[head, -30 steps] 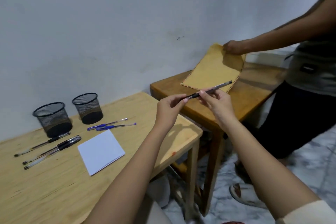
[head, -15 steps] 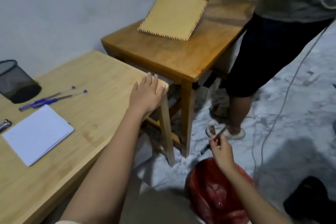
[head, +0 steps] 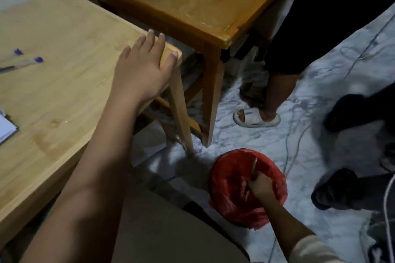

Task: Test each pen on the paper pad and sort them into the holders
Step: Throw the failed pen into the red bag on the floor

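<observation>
Right hand [head: 261,186] has its grip closed on a pen [head: 252,175] over the red-lined bin [head: 230,205]. Left hand [head: 143,68] lies flat (grip wide, holding nothing) on the desk [head: 64,83] corner.

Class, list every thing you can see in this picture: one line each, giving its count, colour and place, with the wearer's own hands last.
pale table: one, light wood, left.
dark table: one, brown wood, top centre.
blue pens: two, blue-capped, left edge of pale table.
pad: one, white, far left, mostly cut off.
bin: one, red liner, on the floor.
pen: one, dark, over the bin.
slipper: one, white, on a bystander's foot.
left hand: flat on the pale table's corner.
right hand: holding the pen.
</observation>
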The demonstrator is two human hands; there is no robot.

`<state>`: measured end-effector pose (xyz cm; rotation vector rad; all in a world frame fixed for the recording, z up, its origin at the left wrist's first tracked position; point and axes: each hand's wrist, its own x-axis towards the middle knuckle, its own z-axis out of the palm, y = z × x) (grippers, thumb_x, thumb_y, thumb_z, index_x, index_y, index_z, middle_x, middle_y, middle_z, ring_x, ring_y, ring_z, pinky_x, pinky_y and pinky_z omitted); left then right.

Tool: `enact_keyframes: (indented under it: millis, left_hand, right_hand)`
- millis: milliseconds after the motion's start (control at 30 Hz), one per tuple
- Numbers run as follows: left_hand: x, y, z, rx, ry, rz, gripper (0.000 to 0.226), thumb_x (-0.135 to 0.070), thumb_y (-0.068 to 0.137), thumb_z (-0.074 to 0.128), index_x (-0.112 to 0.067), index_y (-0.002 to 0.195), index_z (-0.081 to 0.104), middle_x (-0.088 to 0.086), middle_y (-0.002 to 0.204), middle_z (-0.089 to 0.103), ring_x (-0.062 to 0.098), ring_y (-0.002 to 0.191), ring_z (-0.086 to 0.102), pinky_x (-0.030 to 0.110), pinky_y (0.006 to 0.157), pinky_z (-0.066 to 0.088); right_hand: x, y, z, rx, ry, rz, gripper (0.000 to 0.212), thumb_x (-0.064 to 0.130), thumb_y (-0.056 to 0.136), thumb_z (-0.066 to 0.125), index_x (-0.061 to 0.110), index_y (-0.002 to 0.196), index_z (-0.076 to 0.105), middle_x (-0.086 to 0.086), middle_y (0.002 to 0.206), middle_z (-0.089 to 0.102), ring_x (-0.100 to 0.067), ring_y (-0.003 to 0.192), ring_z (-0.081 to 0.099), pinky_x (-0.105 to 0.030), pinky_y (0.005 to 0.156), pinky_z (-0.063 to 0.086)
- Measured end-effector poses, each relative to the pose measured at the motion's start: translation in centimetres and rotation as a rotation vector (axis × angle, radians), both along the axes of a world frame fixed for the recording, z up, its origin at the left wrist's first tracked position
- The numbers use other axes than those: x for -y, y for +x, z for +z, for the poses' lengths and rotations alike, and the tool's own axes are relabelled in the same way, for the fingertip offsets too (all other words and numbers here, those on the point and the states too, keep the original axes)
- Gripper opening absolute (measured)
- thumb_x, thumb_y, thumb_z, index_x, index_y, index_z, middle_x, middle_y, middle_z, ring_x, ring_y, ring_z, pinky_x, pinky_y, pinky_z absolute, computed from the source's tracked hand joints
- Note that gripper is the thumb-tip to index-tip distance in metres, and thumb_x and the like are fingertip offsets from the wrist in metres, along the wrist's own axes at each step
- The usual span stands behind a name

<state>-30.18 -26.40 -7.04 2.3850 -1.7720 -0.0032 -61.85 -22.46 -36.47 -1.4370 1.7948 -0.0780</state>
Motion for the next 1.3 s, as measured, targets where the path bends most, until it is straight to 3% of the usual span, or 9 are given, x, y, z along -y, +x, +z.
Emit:
enact_keyframes:
  millis: [433, 700, 767, 900, 1067, 1300]
  left_hand:
    - [0.1, 0.0, -0.1, -0.024, -0.024, 0.009, 0.06, -0.052, 0.097, 0.018, -0.023, 0.15, 0.017, 0.002, 0.159, 0.011, 0.021, 0.147, 0.009, 0.044, 0.116, 0.011]
    - [-0.5, -0.2, 0.4, -0.065, -0.045, -0.005, 0.06, -0.051, 0.097, 0.024, -0.02, 0.149, 0.023, 0.004, 0.158, 0.016, 0.023, 0.145, 0.015, 0.043, 0.117, 0.015]
    - [-0.8, -0.3, 0.7, -0.08, -0.059, -0.02, 0.06, -0.05, 0.098, 0.026, -0.018, 0.148, 0.025, 0.005, 0.158, 0.019, 0.023, 0.145, 0.017, 0.042, 0.117, 0.017]
    - [-1.7, -0.6, 1.0, -0.123, -0.034, -0.044, 0.058, -0.044, 0.099, 0.029, -0.012, 0.148, 0.026, 0.007, 0.157, 0.02, 0.023, 0.145, 0.018, 0.038, 0.116, 0.019]
    - [-3.3, 0.6, 3.0, -0.214, 0.097, -0.063, 0.063, -0.049, 0.098, 0.027, -0.01, 0.148, 0.025, 0.006, 0.158, 0.016, 0.023, 0.144, 0.02, 0.036, 0.116, 0.02]
    - [-9.2, 5.3, 8.4, -0.242, -0.05, 0.095, 0.065, -0.048, 0.098, 0.027, -0.007, 0.148, 0.021, 0.009, 0.159, 0.014, 0.02, 0.146, 0.011, 0.034, 0.117, 0.01]
  right_hand:
    - [0.1, 0.7, 0.5, -0.029, -0.034, -0.039, 0.025, 0.013, 0.084, 0.061, -0.005, 0.101, 0.066, -0.025, 0.105, 0.068, -0.039, 0.104, 0.06, -0.035, 0.091, 0.042]
    - [2.8, 0.1, 5.7, 0.015, -0.19, -0.017, 0.014, 0.006, 0.085, 0.054, -0.003, 0.083, 0.065, -0.027, 0.093, 0.067, -0.041, 0.095, 0.06, -0.031, 0.074, 0.038]
    - [4.2, -0.1, 8.1, 0.045, -0.257, -0.003, 0.016, 0.007, 0.087, 0.051, -0.003, 0.084, 0.064, -0.026, 0.096, 0.067, -0.041, 0.097, 0.059, -0.03, 0.072, 0.037]
    - [7.6, -0.2, 14.9, 0.098, -0.426, 0.01, 0.027, 0.012, 0.091, 0.049, -0.005, 0.107, 0.064, -0.027, 0.102, 0.065, -0.04, 0.094, 0.059, -0.037, 0.074, 0.044]
    - [11.4, 0.8, 25.7, 0.116, -0.59, 0.09, 0.039, 0.023, 0.098, 0.042, 0.002, 0.127, 0.053, -0.022, 0.119, 0.062, -0.037, 0.11, 0.055, -0.033, 0.085, 0.042]
    - [11.9, 9.5, 37.5, 0.139, -0.759, 0.361, 0.052, 0.037, 0.099, 0.034, 0.008, 0.142, 0.035, -0.011, 0.148, 0.038, -0.028, 0.137, 0.034, -0.037, 0.111, 0.028]
